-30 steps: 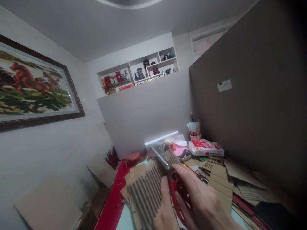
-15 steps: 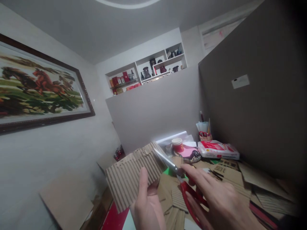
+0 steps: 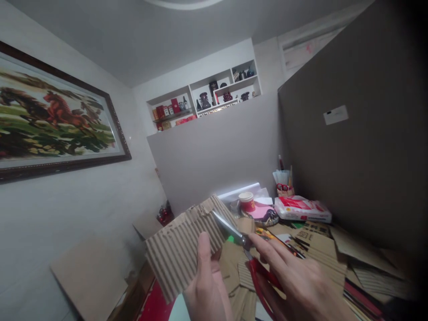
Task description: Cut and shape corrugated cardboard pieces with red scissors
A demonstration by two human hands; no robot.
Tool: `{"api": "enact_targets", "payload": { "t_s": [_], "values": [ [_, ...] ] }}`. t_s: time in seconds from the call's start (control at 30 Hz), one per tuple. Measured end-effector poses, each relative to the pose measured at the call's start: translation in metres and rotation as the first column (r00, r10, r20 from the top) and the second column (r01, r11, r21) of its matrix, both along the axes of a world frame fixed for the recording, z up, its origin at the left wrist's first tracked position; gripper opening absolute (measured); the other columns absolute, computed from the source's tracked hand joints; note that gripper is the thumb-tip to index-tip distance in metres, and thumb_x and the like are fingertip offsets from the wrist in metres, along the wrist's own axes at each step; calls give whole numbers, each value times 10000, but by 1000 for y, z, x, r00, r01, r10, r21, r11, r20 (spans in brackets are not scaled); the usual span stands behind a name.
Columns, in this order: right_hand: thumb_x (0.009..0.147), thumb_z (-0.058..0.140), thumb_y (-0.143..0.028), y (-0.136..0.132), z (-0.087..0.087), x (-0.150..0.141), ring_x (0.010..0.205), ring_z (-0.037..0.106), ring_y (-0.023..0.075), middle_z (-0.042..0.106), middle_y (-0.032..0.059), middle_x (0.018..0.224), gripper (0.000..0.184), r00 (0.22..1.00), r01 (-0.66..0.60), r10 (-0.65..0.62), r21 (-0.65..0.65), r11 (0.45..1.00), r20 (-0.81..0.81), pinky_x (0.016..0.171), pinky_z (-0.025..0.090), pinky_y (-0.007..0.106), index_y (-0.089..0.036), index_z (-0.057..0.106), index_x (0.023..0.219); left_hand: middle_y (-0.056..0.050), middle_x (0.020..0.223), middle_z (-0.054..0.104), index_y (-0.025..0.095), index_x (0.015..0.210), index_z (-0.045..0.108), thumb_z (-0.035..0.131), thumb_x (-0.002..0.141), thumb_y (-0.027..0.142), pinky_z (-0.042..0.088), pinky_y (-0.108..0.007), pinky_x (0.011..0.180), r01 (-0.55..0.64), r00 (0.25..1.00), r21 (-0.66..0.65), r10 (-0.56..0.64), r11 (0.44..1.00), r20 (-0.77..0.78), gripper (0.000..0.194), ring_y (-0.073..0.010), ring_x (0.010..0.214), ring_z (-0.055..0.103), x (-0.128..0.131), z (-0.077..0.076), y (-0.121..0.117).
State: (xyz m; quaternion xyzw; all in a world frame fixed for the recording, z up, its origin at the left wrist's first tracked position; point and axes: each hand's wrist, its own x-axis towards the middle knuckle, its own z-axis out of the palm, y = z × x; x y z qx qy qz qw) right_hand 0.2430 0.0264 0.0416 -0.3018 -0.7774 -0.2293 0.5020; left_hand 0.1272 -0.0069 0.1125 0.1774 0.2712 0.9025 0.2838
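Observation:
A piece of corrugated cardboard (image 3: 182,249), its ridges bare and its upper edge ragged, is gripped in my left hand (image 3: 209,285), thumb pressed on the ridged face. My right hand (image 3: 297,281) is closed around the red handles of a pair of scissors (image 3: 259,276). The silver blades lie across the right part of the cardboard, near its upper right edge. Only one blade shows in front of the ridged face; whether the other is behind the sheet I cannot tell.
Several cardboard scraps (image 3: 317,249) cover the table on the right. Behind them are a red-and-white plastic pack (image 3: 302,208), a paper cup (image 3: 246,202) and a holder (image 3: 285,191) with red-handled scissors. Grey partitions (image 3: 220,156) enclose the back and right. A flat board (image 3: 88,276) leans at left.
The cardboard and both hands have shifted slightly left in view. The scissor blades remain at the cardboard's upper right, and both grips are kept.

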Motion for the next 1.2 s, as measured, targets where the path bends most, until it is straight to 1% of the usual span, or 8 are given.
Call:
{"api": "enact_targets", "payload": {
  "t_s": [0.13,0.3,0.5,0.67,0.73,0.9,1.07,1.2],
  "values": [
    [1012,414,-158,0,-2,-1,665,727,197,732,165,1019,420,1000,-15,15,-14,1000,4,484,547,286,-46,456,1415,-26,647,747,174,846,739,748,845,173,638,-322,790,50,995,-11,-50,999,-87,9,-193,623,745,-7,-13,4],
    [1012,382,-138,-3,0,-3,692,738,201,722,172,1029,431,1000,-4,4,-33,999,15,517,556,291,-44,431,1430,-62,870,786,213,1064,733,791,818,335,617,-374,865,50,971,-111,-74,993,-229,281,-265,886,767,-18,-37,11],
    [1012,419,-159,-2,15,2,661,734,192,725,139,986,425,999,13,-15,-22,1000,-52,523,572,283,-78,447,1428,-103,1184,719,199,1139,690,642,948,394,597,-441,863,-25,968,-318,-56,948,-243,277,-228,998,707,-13,-62,12],
    [1010,398,-178,2,27,10,691,755,221,733,124,931,374,996,-9,5,-39,999,-91,509,585,296,-91,518,1354,-113,959,760,150,846,755,848,757,370,575,-436,946,48,995,-423,-82,905,-63,255,-309,1077,701,-11,-49,17],
    [1002,426,-175,2,26,12,741,764,223,738,124,955,385,997,-11,7,-60,998,-72,527,586,288,-89,519,1366,-124,881,761,150,773,755,802,787,463,590,-417,929,102,993,-387,-117,916,-15,317,-317,1046,720,-9,-38,16],
    [1005,458,-202,1,13,9,641,733,182,746,114,999,425,999,-36,35,-59,998,-14,475,553,284,-89,490,1414,-74,820,781,157,825,755,772,821,162,624,-305,842,18,999,-140,-12,990,45,19,-210,851,765,-7,-14,11],
    [1014,446,-188,1,5,3,619,720,198,749,143,1063,435,999,-16,18,-47,999,38,457,539,318,-97,467,1438,-39,865,792,189,1001,744,785,812,128,625,-260,814,-4,999,-58,6,998,33,203,-166,762,767,-8,-6,9],
    [1025,430,-175,-1,5,0,671,739,205,745,144,1061,415,999,-15,17,-50,999,31,466,539,309,-97,475,1430,-38,857,783,218,1126,715,764,839,182,619,-359,889,-10,998,-23,9,1000,-67,293,-220,909,765,-9,-14,12]
  ]
}}
